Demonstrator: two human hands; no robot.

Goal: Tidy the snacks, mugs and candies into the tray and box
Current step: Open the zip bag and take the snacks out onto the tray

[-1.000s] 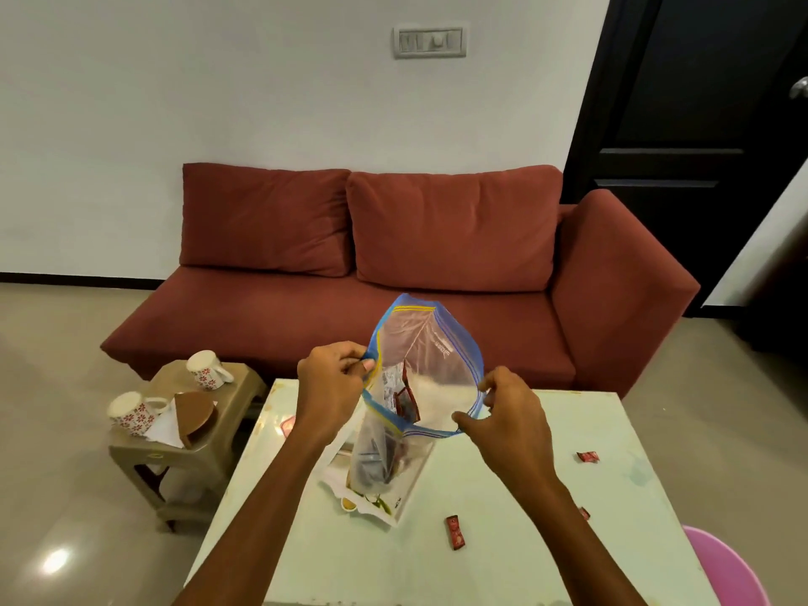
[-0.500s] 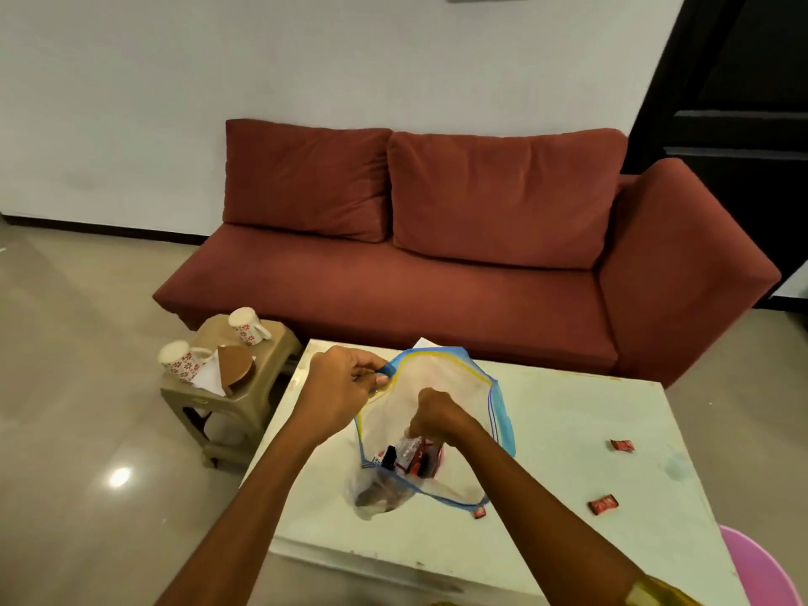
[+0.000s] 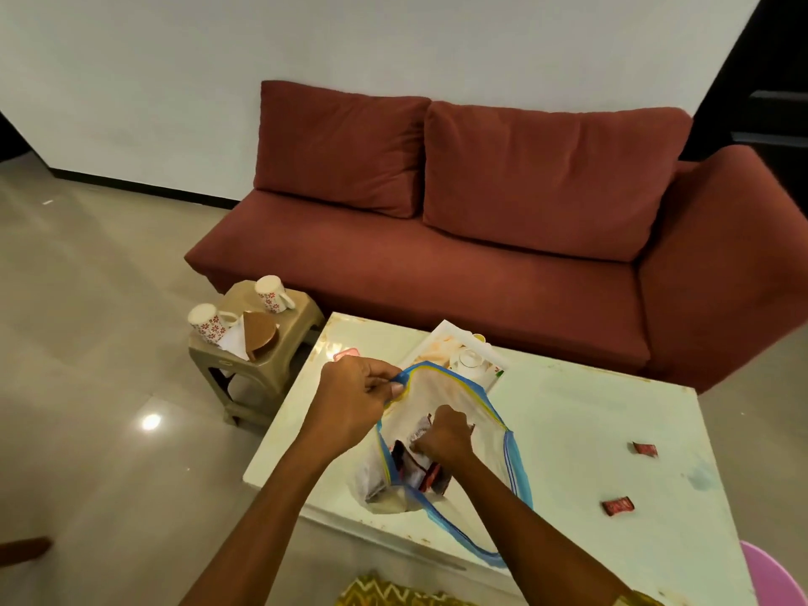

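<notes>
Left fingers (image 3: 377, 374): pinching the zip bag (image 3: 481, 413) rim.
Right fingers (image 3: 420, 444): inside the bag, curled round a snack packet (image 3: 417, 432).
Remaining, we judge: candies (image 3: 618, 506) on the table (image 3: 568, 408) right of our fingers; mugs (image 3: 209, 322) far left on the stool (image 3: 245, 369); tray (image 3: 441, 341) just beyond.

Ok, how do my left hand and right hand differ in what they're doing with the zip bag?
The left hand is outside the zip bag, pinching its blue rim; the right hand is down inside it. The left hand holds the mouth open; the right hand curls round a snack packet. Both work on the same bag, above the table.
</notes>
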